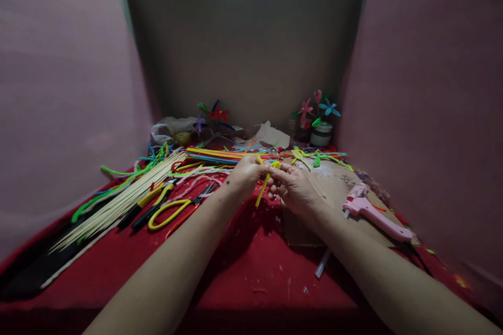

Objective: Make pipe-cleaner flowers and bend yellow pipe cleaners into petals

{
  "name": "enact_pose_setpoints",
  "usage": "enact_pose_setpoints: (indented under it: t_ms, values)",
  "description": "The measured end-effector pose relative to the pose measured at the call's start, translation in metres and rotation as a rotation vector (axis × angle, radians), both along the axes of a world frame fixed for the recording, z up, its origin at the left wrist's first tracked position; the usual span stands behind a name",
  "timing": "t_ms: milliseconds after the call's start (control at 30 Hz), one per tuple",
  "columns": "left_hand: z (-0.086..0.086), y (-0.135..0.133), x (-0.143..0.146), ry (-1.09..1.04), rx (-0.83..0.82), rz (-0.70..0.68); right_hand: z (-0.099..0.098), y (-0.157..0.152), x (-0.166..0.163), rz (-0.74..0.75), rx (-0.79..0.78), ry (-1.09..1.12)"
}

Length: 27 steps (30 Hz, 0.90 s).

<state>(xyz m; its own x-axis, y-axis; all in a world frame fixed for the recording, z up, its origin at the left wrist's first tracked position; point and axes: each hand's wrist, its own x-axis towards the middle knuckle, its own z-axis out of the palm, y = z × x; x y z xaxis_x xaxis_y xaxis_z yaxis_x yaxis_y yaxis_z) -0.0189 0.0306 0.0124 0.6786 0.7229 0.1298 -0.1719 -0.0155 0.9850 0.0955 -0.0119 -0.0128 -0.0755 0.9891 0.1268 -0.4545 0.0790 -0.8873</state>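
A yellow pipe cleaner (260,193) is pinched between my two hands above the red cloth, with one straight end hanging down and a bent part near the fingertips. My left hand (250,171) grips it from the left, thumb and fingers closed together. From the right, my right hand (291,183) holds the bent part with thumb and index finger, its other fingers curled beneath. The fingers partly hide the pipe cleaner's shape. Just behind my hands lies a bundle of straight coloured pipe cleaners (220,154).
Wooden sticks (129,196), pliers (157,204) and yellow-handled scissors (171,213) lie at left. A pink glue gun (375,214) rests on cardboard (302,225) at right, its clear glue stick (324,263) jutting out. Pipe-cleaner flowers (329,107) stand behind, near a white jar (321,135).
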Motion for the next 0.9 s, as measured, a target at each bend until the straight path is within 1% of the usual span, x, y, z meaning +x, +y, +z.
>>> enact_pose_setpoints:
  t_ms: [67,167,233,367,467,567,667,767,833,900]
  values:
    - [-0.001,0.002,-0.002,-0.006,-0.011,-0.006,0.0,0.001,0.001,-0.026,0.014,-0.012]
    - [-0.001,0.004,-0.004,0.024,0.001,-0.003,0.0,0.003,0.004,-0.119,0.041,-0.027]
    - [0.0,0.004,-0.005,0.071,0.024,0.037,0.001,0.004,0.005,-0.176,0.058,-0.027]
    - [0.001,0.002,-0.003,0.134,0.061,0.178,0.001,0.005,0.007,-0.194,0.06,-0.023]
    - [0.002,0.0,-0.001,0.111,0.066,0.171,0.0,0.007,0.009,-0.23,0.093,-0.031]
    - [0.003,-0.002,0.001,0.088,0.068,0.161,-0.002,0.009,0.012,-0.312,0.133,-0.109]
    - [0.001,-0.003,0.005,0.103,0.054,0.237,-0.003,0.009,0.013,-0.435,0.168,-0.231]
    - [-0.001,-0.003,0.008,0.118,0.015,0.296,-0.002,0.007,0.012,-0.53,0.201,-0.3]
    - [-0.002,-0.003,0.008,0.118,0.002,0.293,-0.001,0.006,0.01,-0.553,0.203,-0.31]
    - [-0.001,-0.003,0.008,0.106,0.0,0.274,-0.001,0.006,0.01,-0.535,0.19,-0.286]
